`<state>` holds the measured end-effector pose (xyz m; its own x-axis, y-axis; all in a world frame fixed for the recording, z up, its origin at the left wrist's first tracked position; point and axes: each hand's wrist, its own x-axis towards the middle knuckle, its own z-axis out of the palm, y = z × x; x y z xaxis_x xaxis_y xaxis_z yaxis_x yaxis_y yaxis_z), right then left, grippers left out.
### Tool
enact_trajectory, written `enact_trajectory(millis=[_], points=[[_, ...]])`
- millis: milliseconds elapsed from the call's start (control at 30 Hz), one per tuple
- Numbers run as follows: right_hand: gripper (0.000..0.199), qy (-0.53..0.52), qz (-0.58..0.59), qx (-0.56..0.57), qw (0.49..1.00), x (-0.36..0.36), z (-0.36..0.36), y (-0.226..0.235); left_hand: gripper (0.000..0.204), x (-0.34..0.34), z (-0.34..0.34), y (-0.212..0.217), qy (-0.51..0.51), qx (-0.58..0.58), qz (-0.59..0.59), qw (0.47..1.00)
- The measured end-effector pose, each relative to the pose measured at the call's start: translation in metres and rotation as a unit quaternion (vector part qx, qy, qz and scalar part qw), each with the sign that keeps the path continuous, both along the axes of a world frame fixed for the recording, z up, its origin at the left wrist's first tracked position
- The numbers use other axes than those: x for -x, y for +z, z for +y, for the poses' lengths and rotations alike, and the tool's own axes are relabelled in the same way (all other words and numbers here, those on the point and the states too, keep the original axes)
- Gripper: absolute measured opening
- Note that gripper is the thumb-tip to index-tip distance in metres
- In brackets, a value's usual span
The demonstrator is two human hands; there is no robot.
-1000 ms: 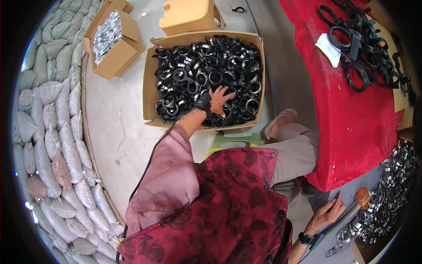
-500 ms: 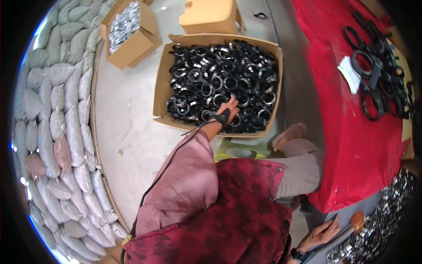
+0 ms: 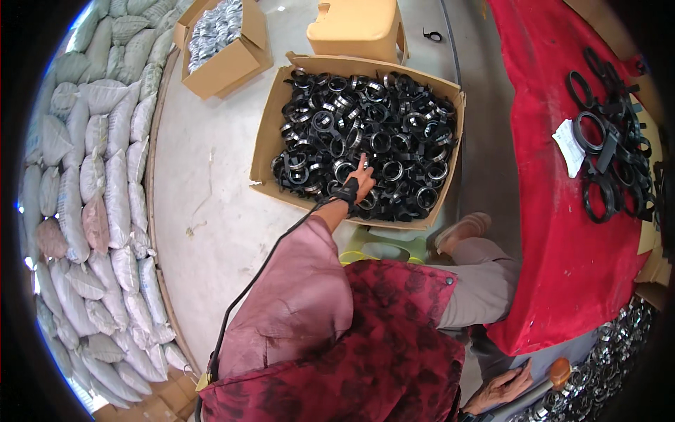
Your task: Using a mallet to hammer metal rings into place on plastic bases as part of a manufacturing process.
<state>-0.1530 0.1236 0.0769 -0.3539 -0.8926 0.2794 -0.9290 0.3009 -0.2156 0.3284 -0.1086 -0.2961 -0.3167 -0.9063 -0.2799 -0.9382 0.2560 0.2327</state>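
Note:
A brown cardboard box full of black and silver ring-shaped clamps stands on the floor ahead. My left hand, with a black strap at the wrist, reaches over the near part of the pile. Its index finger is stretched out onto the clamps. I make out nothing held, though its other fingers are partly hidden. At the lower right my right hand has its fingers extended over grey cloth. Close by it are an orange-brown rounded knob and a heap of shiny metal rings.
Beyond the box stands a yellow stool; a smaller carton of silver parts is at its left. Stacked sacks line the left side. A red-covered table at right bears black ring parts. A green stool stands below the box.
The view has shifted, so the box and table sit slightly further right. My left hand stays over the clamps, its index finger now more plainly extended. My right hand remains at the lower right.

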Motion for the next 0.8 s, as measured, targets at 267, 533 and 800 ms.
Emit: enact_trajectory(millis=[267,533,800], points=[[0.031,-0.034,-0.035,0.008,0.999,0.012,0.008,-0.013,0.030,-0.090,-0.008,0.079,-0.064,0.059,-0.081,0.993],[0.033,-0.014,0.005,0.027,1.000,0.016,0.012,-0.017,0.039,-0.188,-0.051,0.136,0.029,0.019,-0.248,0.968],[0.041,0.016,-0.002,0.097,0.995,0.016,0.002,-0.018,0.025,-0.262,-0.084,0.061,0.293,0.166,-0.120,0.934]])
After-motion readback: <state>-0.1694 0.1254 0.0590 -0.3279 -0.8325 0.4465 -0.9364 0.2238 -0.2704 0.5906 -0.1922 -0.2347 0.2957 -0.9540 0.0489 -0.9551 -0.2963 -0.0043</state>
